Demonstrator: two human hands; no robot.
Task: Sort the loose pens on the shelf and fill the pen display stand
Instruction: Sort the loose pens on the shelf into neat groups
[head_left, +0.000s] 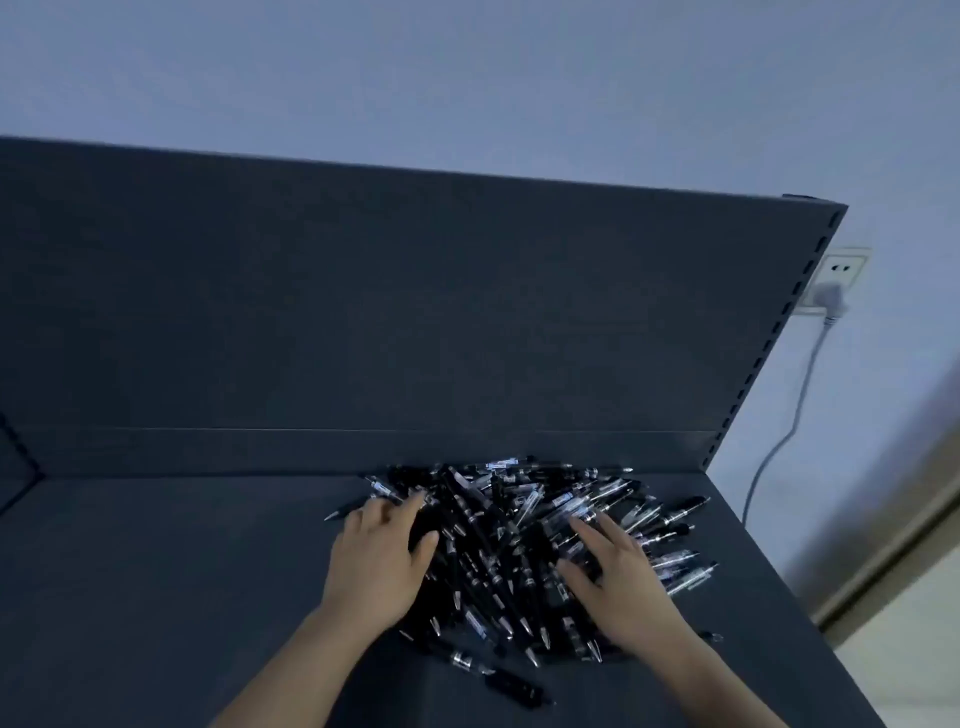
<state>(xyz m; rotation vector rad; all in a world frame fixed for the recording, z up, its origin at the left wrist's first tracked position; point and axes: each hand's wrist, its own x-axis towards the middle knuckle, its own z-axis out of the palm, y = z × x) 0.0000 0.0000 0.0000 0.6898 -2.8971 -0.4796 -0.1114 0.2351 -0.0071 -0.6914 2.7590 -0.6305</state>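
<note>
A: Where are the pens?

B: The pens (524, 540) lie in one tangled heap on the dark shelf (182, 571), toward its right end and up against the back panel (363, 312). Most are black with silver tips, some have clear barrels, and they point every which way.

A: And the hands?

B: Both lie on the heap. The left hand (382, 551) rests on its left side, palm down, fingers stretched forward, thumb out to the right. The right hand (618, 577) rests on the right side, fingers spread wide over the pens. Neither pinches or curls round a pen, as far as I can see.

A: Any strays?

B: A lone pen (340, 512) sticks out just left of the left fingertips. A loose pen (467, 661) lies at the front of the heap, between the two forearms, with a dark piece (514, 686) just beside it. It is too blurred to tell what that is.

A: Anything else?

B: On the pale wall (467, 78), right of the panel, a socket (841, 270) has a plug (831, 299) in it. A cable (795, 405) hangs down from the plug toward the shelf's right edge.
</note>
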